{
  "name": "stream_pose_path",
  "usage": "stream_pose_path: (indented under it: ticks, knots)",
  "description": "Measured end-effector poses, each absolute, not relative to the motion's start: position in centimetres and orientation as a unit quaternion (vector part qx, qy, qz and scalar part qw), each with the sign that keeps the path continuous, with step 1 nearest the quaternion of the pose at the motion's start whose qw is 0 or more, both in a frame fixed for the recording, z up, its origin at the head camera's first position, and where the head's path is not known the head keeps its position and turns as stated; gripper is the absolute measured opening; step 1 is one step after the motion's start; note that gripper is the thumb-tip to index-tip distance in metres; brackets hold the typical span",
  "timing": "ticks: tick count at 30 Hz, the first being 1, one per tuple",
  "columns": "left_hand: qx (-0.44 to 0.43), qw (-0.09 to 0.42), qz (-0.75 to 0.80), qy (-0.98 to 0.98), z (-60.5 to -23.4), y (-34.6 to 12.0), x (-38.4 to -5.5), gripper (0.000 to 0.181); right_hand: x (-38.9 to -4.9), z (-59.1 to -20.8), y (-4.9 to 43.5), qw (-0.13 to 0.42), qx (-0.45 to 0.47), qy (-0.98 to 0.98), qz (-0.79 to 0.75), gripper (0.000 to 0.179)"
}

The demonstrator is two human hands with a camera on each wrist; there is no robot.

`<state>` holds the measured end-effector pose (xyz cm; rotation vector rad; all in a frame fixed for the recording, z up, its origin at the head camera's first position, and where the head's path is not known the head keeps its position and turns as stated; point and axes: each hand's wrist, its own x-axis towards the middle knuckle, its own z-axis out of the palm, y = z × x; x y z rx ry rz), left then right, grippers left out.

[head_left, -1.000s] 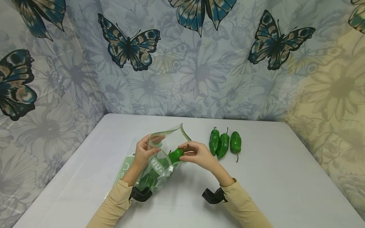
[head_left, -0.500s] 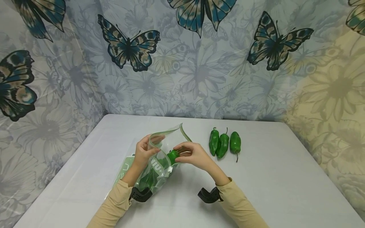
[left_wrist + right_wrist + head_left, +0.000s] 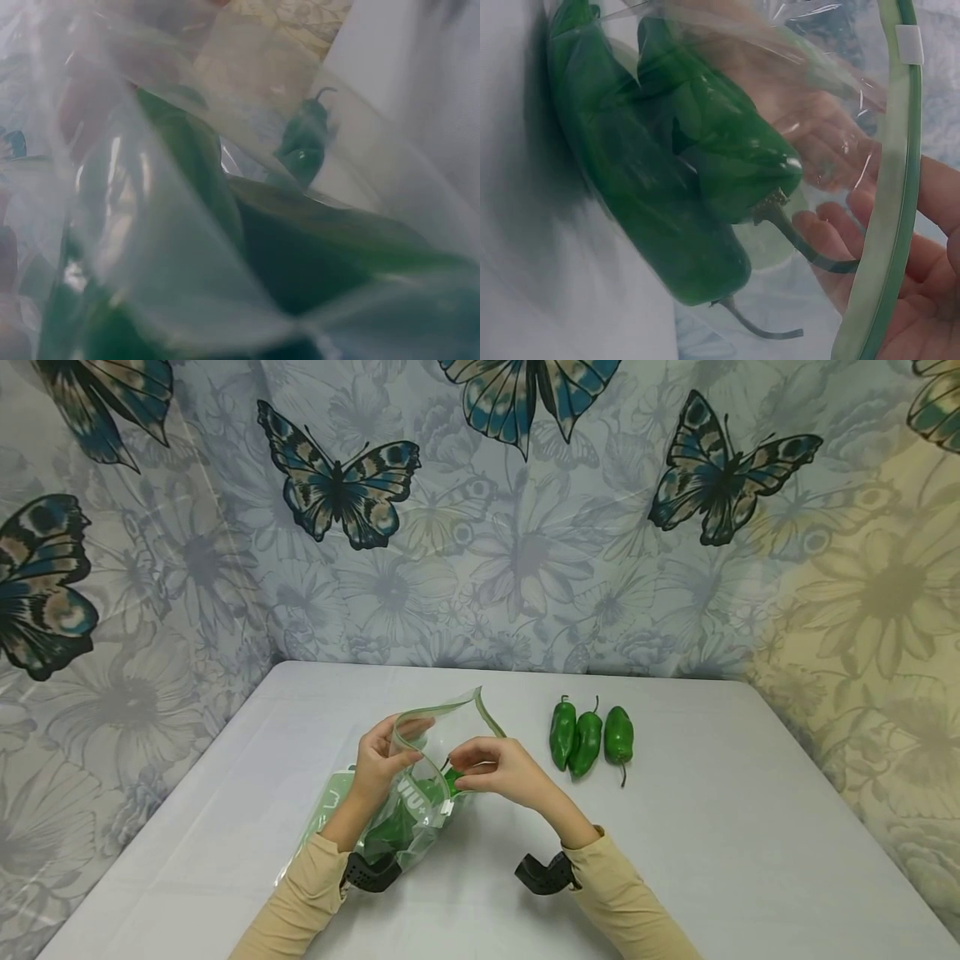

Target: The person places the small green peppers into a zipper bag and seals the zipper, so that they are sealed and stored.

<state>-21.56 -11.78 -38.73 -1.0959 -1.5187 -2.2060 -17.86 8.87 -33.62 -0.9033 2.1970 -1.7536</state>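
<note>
My left hand (image 3: pixel 377 766) holds the mouth of a clear zip bag (image 3: pixel 414 795) with a green rim and print, thumb on the near side. My right hand (image 3: pixel 506 768) is at the bag's opening, its fingers bent loosely over a green pepper (image 3: pixel 453 782) that has sunk below the rim. Through the film in the right wrist view, this pepper (image 3: pixel 739 161) lies beside another green pepper (image 3: pixel 660 217), both stems toward the mouth. The right fingers (image 3: pixel 836 232) are near the upper stem, apart from the pepper's body. Blurry film (image 3: pixel 195 255) fills much of the left wrist view.
Three more green peppers (image 3: pixel 587 743) lie side by side on the white table (image 3: pixel 712 818), right of the bag. A green-printed sheet or pack (image 3: pixel 330 802) shows under the left forearm. A butterfly-patterned cloth (image 3: pixel 525 568) stands behind the table.
My right hand has moved left and slightly toward me, and the pepper at its fingertips has gone down into the bag. The left hand keeps its hold on the rim.
</note>
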Motion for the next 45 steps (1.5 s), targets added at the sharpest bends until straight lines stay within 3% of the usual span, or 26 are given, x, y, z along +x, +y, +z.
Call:
stream_pose_path:
  ticks: [29,45]
  knots:
    - [-0.393,0.134,-0.757,-0.505,-38.3,-11.4,-22.0,0.039,-20.5,-32.7,16.1,-0.082,-0.222,0.754,-0.613,0.027]
    - [-0.394,0.138,-0.755,-0.505,-38.5,-11.9,-21.7,0.042,-20.5,-33.3,17.4,-0.084,-0.186,0.743,-0.638,0.035]
